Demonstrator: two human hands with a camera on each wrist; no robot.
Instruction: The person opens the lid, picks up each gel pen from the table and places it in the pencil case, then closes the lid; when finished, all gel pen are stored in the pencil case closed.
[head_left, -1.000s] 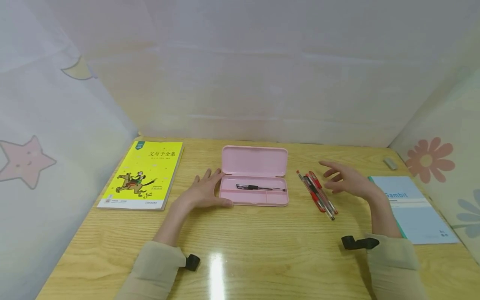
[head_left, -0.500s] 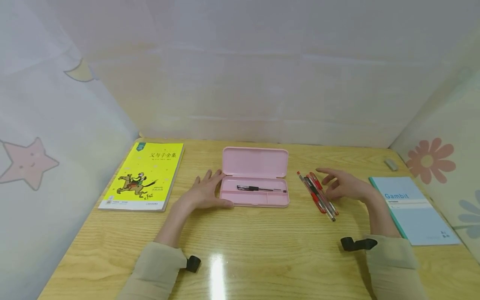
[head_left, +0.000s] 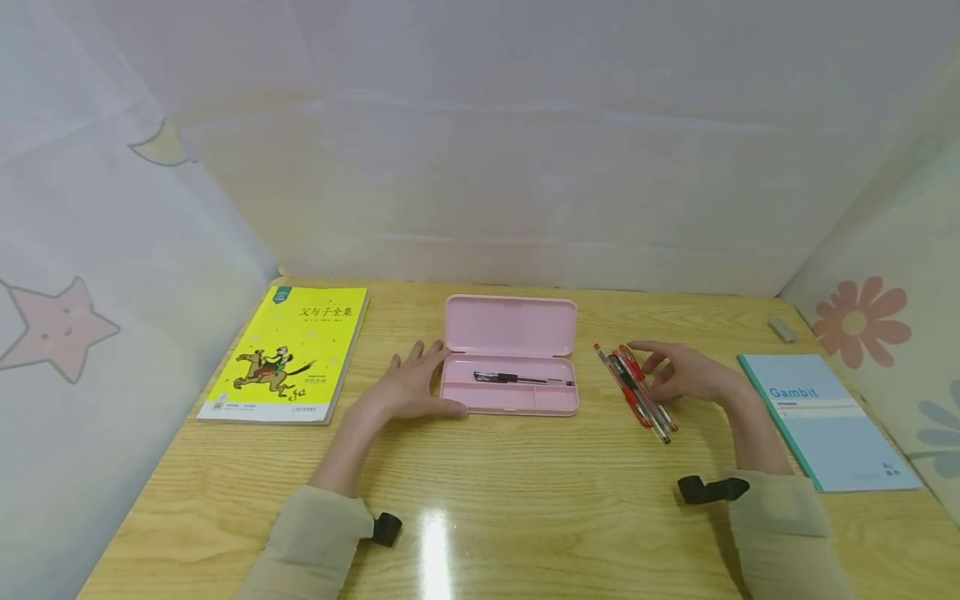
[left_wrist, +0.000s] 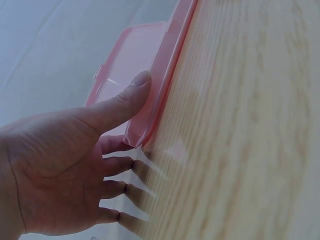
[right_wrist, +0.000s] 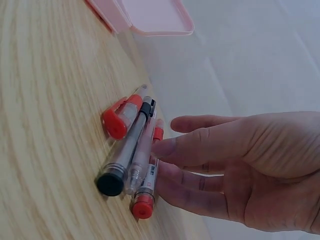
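Observation:
On the wooden table lies a pink pencil case [head_left: 510, 394], its lid [head_left: 511, 326] raised. A black gel pen [head_left: 517, 378] rests in its long rear compartment. My left hand [head_left: 407, 386] spreads at the case's left end; the left wrist view shows the thumb along the front wall and the fingers around the end. Several red and black gel pens [head_left: 634, 387] lie in a loose bundle right of the case. At the bundle's right side is my right hand [head_left: 693, 373], thumb and fingers slightly bent. Its thumb tip appears to touch the outermost red pen [right_wrist: 149, 181].
A yellow book [head_left: 288, 350] lies on the left of the table. To the right is a light blue notebook [head_left: 828, 421], with a small grey eraser [head_left: 782, 329] behind it. Pale printed cloth [head_left: 480, 183] surrounds the table's back and sides.
My right hand has moved slightly left and down to the pens, and its fingers have drawn closer together. My left hand stays at the case. The pens have not visibly moved.

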